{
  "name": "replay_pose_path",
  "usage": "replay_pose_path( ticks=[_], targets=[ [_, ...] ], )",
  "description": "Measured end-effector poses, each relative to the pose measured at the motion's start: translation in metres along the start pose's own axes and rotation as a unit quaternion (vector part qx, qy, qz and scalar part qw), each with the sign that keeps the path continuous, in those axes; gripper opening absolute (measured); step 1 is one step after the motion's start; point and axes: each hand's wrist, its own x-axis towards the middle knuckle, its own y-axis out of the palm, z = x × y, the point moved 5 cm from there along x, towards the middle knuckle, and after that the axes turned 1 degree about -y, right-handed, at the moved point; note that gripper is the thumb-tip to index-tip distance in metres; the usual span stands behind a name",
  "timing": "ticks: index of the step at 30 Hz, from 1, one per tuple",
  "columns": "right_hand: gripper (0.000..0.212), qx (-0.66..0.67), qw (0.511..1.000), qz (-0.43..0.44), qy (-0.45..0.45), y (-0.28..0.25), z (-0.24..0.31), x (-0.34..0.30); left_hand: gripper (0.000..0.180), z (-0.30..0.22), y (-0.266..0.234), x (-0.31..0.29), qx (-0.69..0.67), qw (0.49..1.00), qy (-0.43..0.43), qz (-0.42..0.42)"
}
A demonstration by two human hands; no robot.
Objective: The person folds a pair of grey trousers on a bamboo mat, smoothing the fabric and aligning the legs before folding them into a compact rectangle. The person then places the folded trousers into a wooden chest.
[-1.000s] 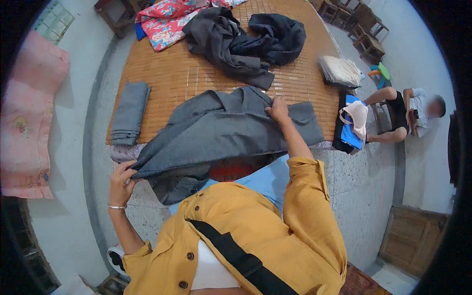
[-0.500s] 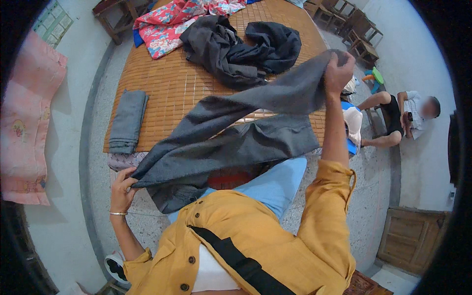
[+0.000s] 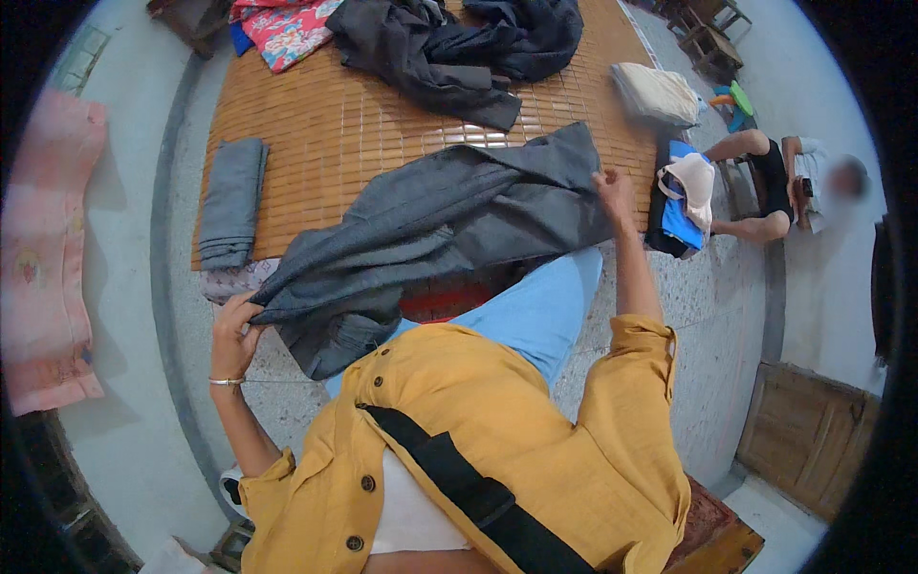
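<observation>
A pair of dark grey trousers (image 3: 421,230) stretches across the near edge of the bamboo mat (image 3: 306,115), one leg laid over the other. My left hand (image 3: 232,335) pinches a fold at their left end, out past the mat's edge. At the right end my right hand (image 3: 617,201) has its fingers closed on the leg's hem. Part of the trousers hangs down over my light blue trouser leg (image 3: 535,306). A neatly folded grey garment (image 3: 232,203) lies on the mat beyond my left hand.
Crumpled dark clothes (image 3: 459,57) and a red floral cloth (image 3: 287,33) lie at the far side. To the right are a folded cream cloth (image 3: 660,94) and a pale bra (image 3: 693,182) on blue clothing. A seated person (image 3: 813,182) is farther right.
My right hand has come down and nearer with the raised trouser leg, which now rests over the other leg. My left hand keeps its grip. The view has shifted slightly.
</observation>
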Motion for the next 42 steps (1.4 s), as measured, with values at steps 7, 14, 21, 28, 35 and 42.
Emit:
replay_pose_path(
  ticks=[7, 14, 21, 28, 35, 42],
  targets=[
    [0.037, 0.029, 0.999, -0.037, -0.025, 0.045, -0.042, 0.013, 0.024, -0.013, 0.000, 0.008, 0.012, 1.000, 0.016, 0.007],
    [0.032, 0.103, 0.973, -0.139, -0.150, -0.089, 0.117, 0.048, 0.023, -0.013, -0.002, 0.000, 0.018, 1.000, 0.015, 0.010],
    [0.049, 0.223, 0.967, -0.084, -0.087, -0.130, 0.145, 0.120, 0.023, -0.006, 0.000, 0.002, 0.028, 0.999, -0.008, 0.015],
    [0.042, 0.114, 0.991, -0.008, -0.070, -0.033, 0.053, 0.144, 0.023, -0.007, 0.000, -0.001, 0.016, 1.000, 0.004, 0.007],
    [0.025, -0.038, 0.999, -0.014, 0.022, 0.016, -0.056, 0.067, 0.025, -0.003, 0.004, 0.005, -0.009, 1.000, 0.000, 0.007],
    [0.030, -0.035, 0.997, 0.004, 0.062, 0.022, -0.060, 0.032, 0.026, -0.005, 0.004, 0.006, 0.002, 1.000, 0.008, -0.002]
  ],
)
